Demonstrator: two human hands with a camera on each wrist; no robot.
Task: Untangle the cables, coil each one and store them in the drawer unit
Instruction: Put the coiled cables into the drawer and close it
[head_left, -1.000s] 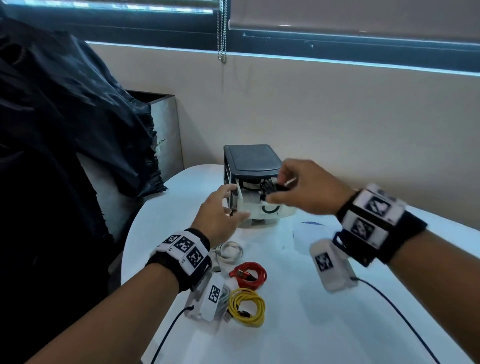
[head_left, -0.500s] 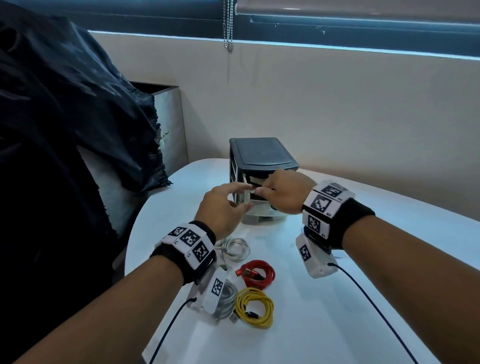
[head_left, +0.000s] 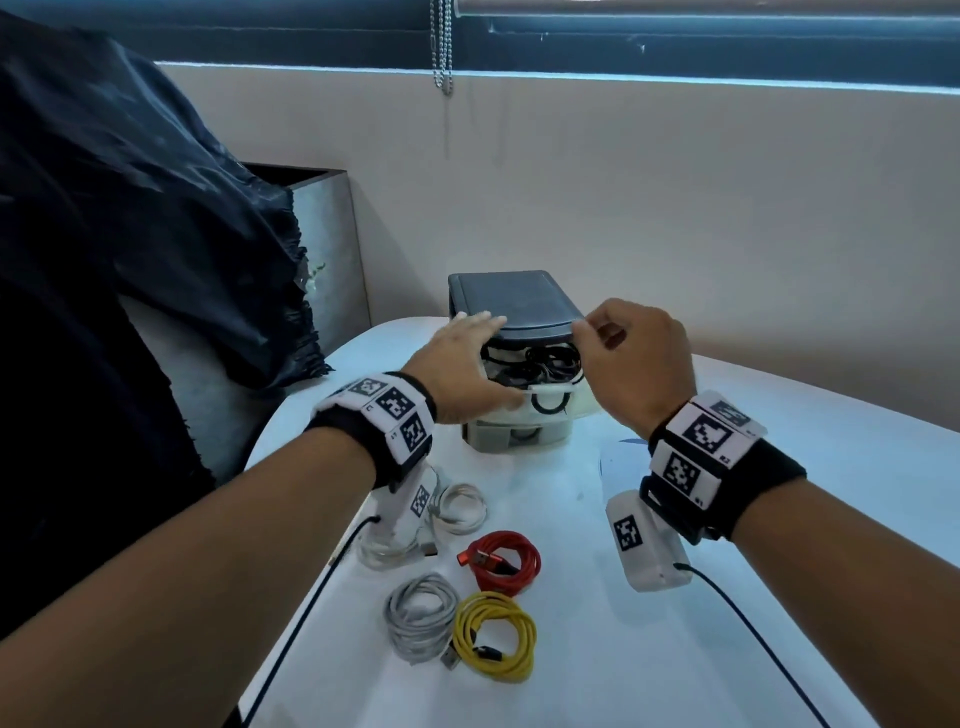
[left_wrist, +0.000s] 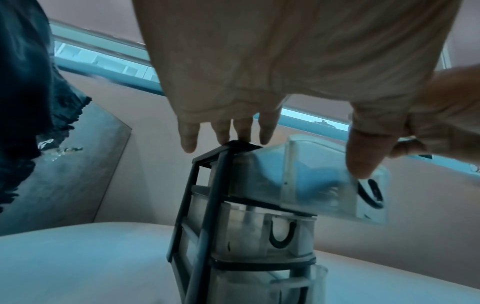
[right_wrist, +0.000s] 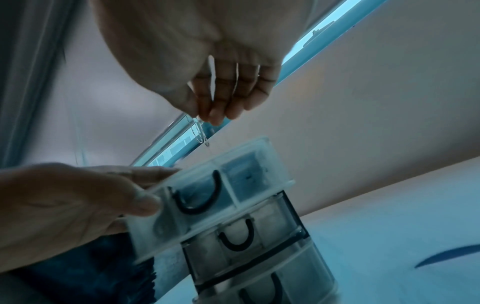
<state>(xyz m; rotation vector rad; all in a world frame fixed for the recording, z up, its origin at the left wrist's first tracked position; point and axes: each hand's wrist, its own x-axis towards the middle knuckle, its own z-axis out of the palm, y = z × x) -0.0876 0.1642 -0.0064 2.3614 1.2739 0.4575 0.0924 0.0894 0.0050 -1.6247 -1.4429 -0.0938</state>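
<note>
A small drawer unit (head_left: 511, 304) with a dark top stands at the back of the white table (head_left: 649, 623). Its clear top drawer (head_left: 553, 391) is pulled out, and a coiled black cable (head_left: 543, 361) lies inside. My left hand (head_left: 467, 364) lays straight fingers (left_wrist: 242, 129) on the unit's top front corner, with the thumb (left_wrist: 363, 158) against the drawer front. My right hand (head_left: 597, 338) hovers over the drawer's right side, fingers (right_wrist: 215, 111) loosely bunched and holding nothing. On the table in front lie coiled white (head_left: 460, 506), red (head_left: 504, 558), grey (head_left: 421, 618) and yellow (head_left: 496, 636) cables.
A dark cloth (head_left: 130, 234) hangs over something at the left, beside a grey panel (head_left: 332, 249). The wall (head_left: 675, 208) rises close behind the unit, and a bead chain (head_left: 441, 47) hangs above. The table's rounded edge (head_left: 291, 415) runs along the left. Two more drawers (right_wrist: 239, 240) below are closed.
My right hand carried the black cable to the drawer, pushed it in, and has now lifted away holding nothing. My left hand moved up onto the unit's top.
</note>
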